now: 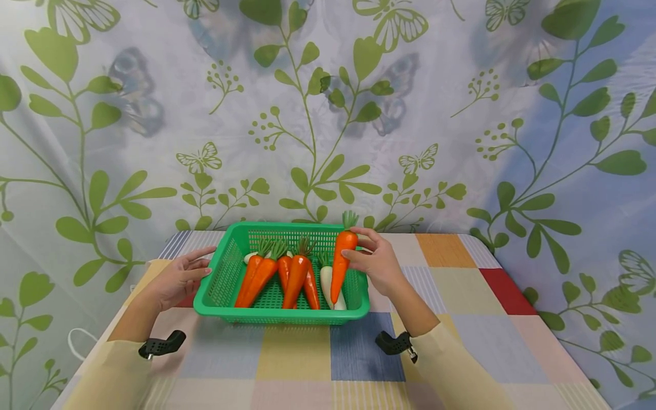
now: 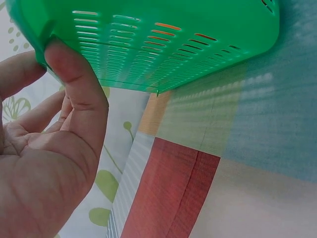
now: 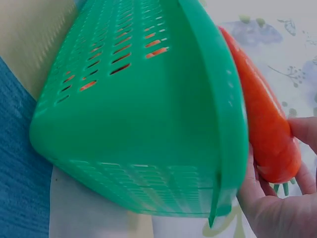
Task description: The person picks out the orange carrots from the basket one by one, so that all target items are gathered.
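Note:
A green plastic basket (image 1: 287, 312) with slotted sides stands on the table, holding several orange carrots (image 1: 296, 282) on its left and middle. White radishes (image 1: 326, 279) lie among them, partly hidden. My left hand (image 1: 176, 278) pinches the basket's left rim, its thumb (image 2: 69, 62) on the outer side in the left wrist view. At the right end, my right hand (image 1: 378, 263) grips a carrot (image 1: 341, 262) between thumb and fingers, green top up and tip pointing down over the basket. The right wrist view shows this carrot (image 3: 265, 114) beyond the rim.
A patchwork cloth (image 1: 297, 353) covers the table. Behind it hangs a curtain (image 1: 318, 114) printed with leaves and butterflies. A white cable (image 1: 74, 341) loops by the left table edge. Each wrist wears a black camera mount (image 1: 163, 344).

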Motion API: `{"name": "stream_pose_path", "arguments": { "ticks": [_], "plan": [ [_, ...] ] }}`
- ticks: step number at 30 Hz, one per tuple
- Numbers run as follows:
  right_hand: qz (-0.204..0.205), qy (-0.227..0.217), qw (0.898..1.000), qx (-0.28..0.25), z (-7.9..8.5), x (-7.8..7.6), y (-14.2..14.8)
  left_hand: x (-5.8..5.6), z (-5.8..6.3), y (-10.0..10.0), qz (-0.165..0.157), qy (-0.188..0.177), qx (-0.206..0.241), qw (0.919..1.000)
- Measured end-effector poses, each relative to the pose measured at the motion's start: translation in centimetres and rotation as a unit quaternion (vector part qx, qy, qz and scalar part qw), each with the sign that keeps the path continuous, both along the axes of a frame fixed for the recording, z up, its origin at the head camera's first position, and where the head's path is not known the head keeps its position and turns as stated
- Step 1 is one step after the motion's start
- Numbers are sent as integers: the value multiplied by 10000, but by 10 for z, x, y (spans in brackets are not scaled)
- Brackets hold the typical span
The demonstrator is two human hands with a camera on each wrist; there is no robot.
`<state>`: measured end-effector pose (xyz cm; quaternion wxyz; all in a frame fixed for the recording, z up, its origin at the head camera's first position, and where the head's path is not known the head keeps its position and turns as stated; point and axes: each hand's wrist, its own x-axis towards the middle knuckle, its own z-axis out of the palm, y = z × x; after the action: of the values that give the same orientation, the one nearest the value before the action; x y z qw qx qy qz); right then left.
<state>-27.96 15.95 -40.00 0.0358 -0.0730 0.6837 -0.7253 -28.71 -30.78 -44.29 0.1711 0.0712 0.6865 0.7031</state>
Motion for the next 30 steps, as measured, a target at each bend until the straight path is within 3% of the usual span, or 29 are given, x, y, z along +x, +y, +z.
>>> {"name": "stream_pose_path", "arguments": {
  "ticks": [11, 20, 25, 30],
  "plan": [
    [-195, 80, 9995, -223, 0, 2, 20, 0, 2, 1, -32, -17, 53, 10000],
    [-335, -162, 9966, -733, -7, 2, 44, 0, 1, 0, -49, -13, 70, 10000],
    [-336, -254, 9952, -887, -14, 1, 61, -1, 0, 0, -51, -25, 26, 10000],
    [-389, -213, 9966, -693, -27, -2, 81, -3, 0, 0, -66, -74, -9, 10000]
  ]
}}
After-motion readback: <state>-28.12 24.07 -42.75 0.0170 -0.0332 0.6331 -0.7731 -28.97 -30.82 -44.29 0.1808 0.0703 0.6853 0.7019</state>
